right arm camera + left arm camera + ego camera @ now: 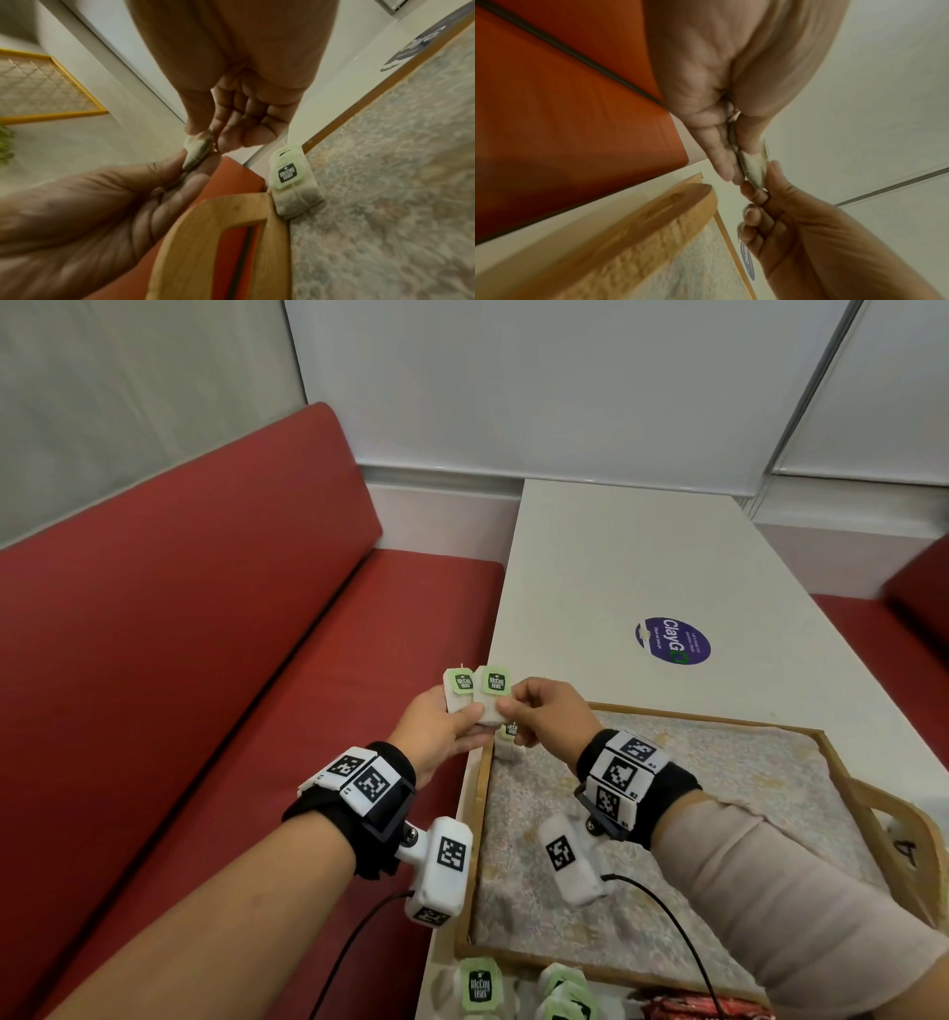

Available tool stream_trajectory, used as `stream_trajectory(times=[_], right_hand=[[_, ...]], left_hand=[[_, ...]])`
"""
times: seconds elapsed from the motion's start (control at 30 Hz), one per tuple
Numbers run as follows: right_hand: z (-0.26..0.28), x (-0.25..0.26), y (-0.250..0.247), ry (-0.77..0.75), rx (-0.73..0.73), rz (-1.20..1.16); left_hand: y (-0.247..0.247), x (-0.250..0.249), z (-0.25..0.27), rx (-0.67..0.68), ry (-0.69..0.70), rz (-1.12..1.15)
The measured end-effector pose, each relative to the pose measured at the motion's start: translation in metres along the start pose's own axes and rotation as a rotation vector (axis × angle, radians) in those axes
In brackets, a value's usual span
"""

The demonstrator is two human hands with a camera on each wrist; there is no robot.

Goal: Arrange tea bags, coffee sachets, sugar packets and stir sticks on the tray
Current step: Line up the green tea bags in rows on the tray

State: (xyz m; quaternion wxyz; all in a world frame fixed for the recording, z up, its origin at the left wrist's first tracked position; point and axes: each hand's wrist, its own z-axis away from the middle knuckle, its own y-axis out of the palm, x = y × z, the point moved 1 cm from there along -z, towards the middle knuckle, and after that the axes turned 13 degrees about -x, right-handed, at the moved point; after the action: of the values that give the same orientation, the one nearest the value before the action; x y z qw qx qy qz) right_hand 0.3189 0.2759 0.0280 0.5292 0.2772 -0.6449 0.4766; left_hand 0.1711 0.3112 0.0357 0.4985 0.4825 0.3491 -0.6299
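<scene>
Both forearms fill the near part of the head view, and they meet above the tray's far-left corner. My judgement is that a tea bag is passing from one hand to the other. The left hand point(441, 729) grips a small fan of tea bags point(475, 693), thumb pressed over them, their green tags pointing up and away from the person. The right hand point(547, 713) pinches the lower edge of the nearest bag in that fan between thumb and forefinger, the other fingers curled under; the two hands are touching through the bags.

Directly below the right hand, one placed tea bag point(293, 182) stands against the tray's point(662, 712) corner, on the patterned liner, tag side facing the tray's middle. So the coming move turns on a short drop: down and slightly toward the person, with the right hand the nearer one, since it already hangs over the tray while the left sits out over the red bench point(205, 634).

Closer to the person, past the tray's near rim, more loose tea bags point(480, 986) lie on the counter point(642, 567), beside a red packet point(688, 1009) whose kind I cannot tell.
</scene>
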Motion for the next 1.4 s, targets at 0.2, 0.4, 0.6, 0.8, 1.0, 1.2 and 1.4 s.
stream_trajectory(times=[0.2, 0.4, 0.6, 0.8, 1.0, 1.2, 1.4], right_hand=[[-0.002, -0.012, -0.009, 0.109, -0.065, -0.003], [0.002, -0.035, -0.015, 0.292, -0.002, 0.202], [0.003, -0.035, -0.006, 0.376, 0.032, 0.210], [0.002, -0.029, -0.001, 0.412, 0.007, 0.290], [-0.002, -0.025, 0.005, 0.356, 0.019, 0.489], [0.001, -0.016, 0.002, 0.162, -0.090, 0.575], [0.005, -0.015, 0.008, 0.048, -0.042, 0.535]], left_hand=[[-0.002, -0.002, 0.000, -0.098, -0.051, 0.026], [-0.006, 0.002, -0.005, -0.154, -0.019, -0.066], [-0.007, 0.005, -0.010, -0.164, 0.012, -0.151], [-0.008, 0.006, -0.012, -0.160, 0.015, -0.167], [-0.009, 0.004, -0.010, -0.144, 0.022, -0.178], [-0.009, 0.002, -0.008, -0.132, 0.030, -0.172], [-0.006, 0.003, -0.006, -0.117, 0.039, -0.162]])
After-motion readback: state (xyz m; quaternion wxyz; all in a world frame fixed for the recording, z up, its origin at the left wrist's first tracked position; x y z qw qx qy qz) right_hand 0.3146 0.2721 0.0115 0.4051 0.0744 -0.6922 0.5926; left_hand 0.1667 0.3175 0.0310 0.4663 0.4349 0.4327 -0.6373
